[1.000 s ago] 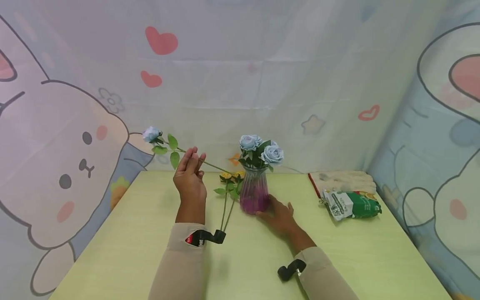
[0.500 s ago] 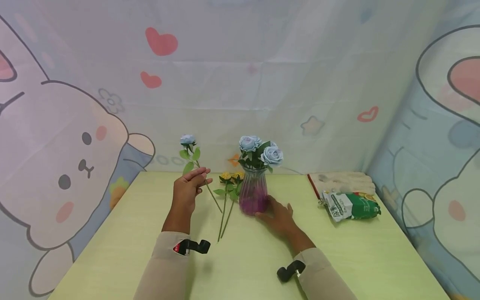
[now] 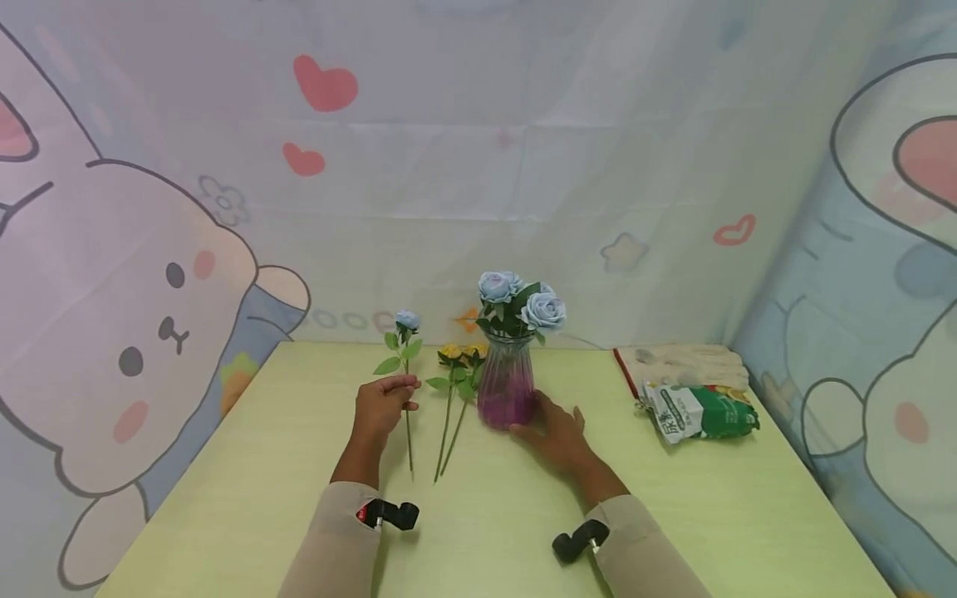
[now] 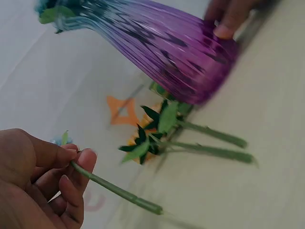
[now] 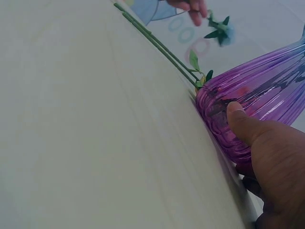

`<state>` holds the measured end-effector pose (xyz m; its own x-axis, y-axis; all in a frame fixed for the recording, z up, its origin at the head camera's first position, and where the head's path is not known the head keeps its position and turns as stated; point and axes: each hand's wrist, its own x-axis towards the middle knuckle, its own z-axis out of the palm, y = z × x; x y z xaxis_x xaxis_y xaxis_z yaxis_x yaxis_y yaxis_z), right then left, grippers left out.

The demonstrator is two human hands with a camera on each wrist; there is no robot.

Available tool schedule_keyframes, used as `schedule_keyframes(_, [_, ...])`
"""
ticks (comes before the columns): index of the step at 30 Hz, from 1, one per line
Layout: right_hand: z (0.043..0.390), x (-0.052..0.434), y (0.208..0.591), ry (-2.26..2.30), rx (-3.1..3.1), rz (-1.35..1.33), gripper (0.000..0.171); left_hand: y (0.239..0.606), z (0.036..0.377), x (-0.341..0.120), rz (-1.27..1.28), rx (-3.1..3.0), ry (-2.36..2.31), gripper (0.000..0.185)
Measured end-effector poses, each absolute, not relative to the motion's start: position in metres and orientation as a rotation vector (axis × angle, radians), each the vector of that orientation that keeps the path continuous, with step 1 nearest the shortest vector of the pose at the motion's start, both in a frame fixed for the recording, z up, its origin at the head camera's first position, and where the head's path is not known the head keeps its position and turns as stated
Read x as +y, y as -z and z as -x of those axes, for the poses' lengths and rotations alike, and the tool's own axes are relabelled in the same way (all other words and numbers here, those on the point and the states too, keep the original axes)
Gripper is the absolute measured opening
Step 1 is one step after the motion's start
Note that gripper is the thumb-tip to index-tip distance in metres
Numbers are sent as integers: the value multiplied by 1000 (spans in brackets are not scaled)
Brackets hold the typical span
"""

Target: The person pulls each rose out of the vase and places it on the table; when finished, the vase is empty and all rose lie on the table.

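Observation:
My left hand [image 3: 381,407] pinches the green stem of a single blue rose [image 3: 407,320], held nearly upright to the left of the vase. In the left wrist view the bare stem [image 4: 119,192] slants out below the thumb and fingertips. A ribbed glass vase [image 3: 506,390], clear above and purple below, stands on the table with several blue roses [image 3: 543,309] in its mouth. My right hand [image 3: 557,433] holds the vase low on its right side, thumb on the purple glass in the right wrist view. Two yellow flowers [image 3: 451,354] lie just left of the vase, stems toward me.
At the right of the pale green table [image 3: 478,531] lie a green and white packet [image 3: 703,411] and a cream knitted glove [image 3: 680,363] behind it. A cartoon-printed cloth [image 3: 419,166] hangs along the back and sides.
The blue rose has swung from slanting far left to nearly upright, and its head has come down and to the right. My left hand has lowered with it; the right hand and vase stay put.

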<state>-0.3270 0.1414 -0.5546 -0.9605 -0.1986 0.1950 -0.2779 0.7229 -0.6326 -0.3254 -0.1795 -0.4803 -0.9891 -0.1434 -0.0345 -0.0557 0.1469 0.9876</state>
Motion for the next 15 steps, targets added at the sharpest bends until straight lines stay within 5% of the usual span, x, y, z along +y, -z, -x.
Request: schedule_keyframes(15, [324,140,548,-1050,-2832,-372,88,527,334,-186,-27,-2525,1574,30])
